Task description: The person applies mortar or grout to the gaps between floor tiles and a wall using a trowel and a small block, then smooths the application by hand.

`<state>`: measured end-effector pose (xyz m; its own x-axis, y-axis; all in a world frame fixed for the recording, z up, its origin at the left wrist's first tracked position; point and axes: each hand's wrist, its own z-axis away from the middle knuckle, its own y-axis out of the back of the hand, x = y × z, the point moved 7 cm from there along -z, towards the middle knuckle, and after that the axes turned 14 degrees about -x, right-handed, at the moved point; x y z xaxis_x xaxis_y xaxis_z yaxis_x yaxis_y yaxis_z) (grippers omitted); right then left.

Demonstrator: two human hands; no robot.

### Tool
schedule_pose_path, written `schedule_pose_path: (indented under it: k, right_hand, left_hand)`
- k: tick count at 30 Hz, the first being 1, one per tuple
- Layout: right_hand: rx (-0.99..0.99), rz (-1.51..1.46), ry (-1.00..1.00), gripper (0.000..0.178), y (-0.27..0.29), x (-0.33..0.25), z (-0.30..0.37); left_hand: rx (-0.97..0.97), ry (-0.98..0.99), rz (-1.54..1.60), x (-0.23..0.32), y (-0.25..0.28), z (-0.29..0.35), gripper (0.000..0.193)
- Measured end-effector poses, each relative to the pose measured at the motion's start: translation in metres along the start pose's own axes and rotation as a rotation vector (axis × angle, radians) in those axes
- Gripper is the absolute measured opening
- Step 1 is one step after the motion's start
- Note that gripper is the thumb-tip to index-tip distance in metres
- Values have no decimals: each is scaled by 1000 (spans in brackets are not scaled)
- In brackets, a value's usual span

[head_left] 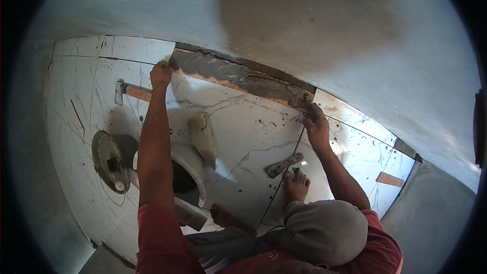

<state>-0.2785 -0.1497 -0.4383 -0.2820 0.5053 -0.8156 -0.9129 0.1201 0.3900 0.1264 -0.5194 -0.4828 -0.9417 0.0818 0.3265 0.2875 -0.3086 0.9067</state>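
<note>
A long, narrow tile strip (215, 82) with an orange-brown body stretches between my hands along the foot of the far wall. Wet grey mortar (223, 68) is spread in ridges over its upward face. My left hand (161, 75) is closed on the strip's left end, beside the white marble-patterned tiles. At the right end, the mortar-smeared fingers of my right hand (315, 119) are closed on the strip's near corner. Thumb and fingertips there are partly hidden. A dark gap (284, 73) runs behind the strip, next to the wall.
A hammer (136, 92) lies beside my left forearm. Nearby stand a bucket (200, 172), a pale yellow lump (202, 134) and a round metal disc with a wire (109, 160). A mortar-crusted hand tool (284, 165) lies by my foot (296, 186); a brown strip (389, 179) lies far right.
</note>
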Motion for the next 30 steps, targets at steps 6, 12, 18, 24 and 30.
schedule_pose_path:
  k: [6, 12, 18, 24, 30]
  right_hand:
    - [21, -396, -98, 53, 7, 2, -1]
    - [14, -463, -123, 53, 9, 9, -10]
    - [35, -438, -114, 50, 8, 6, -9]
    - [89, -300, -60, 39, 14, 22, -1]
    - [138, -288, -9, 27, 19, 19, -2]
  left_hand:
    - [88, -43, 62, 6, 7, 2, 31]
    - [-11, 187, 344, -30, 3, -14, 24]
    - [-232, 174, 1007, -49, 2, -1, 18]
    - [-77, 179, 1088, -14, 21, 21, 13]
    - [-88, 93, 1172, 0, 36, 12, 11]
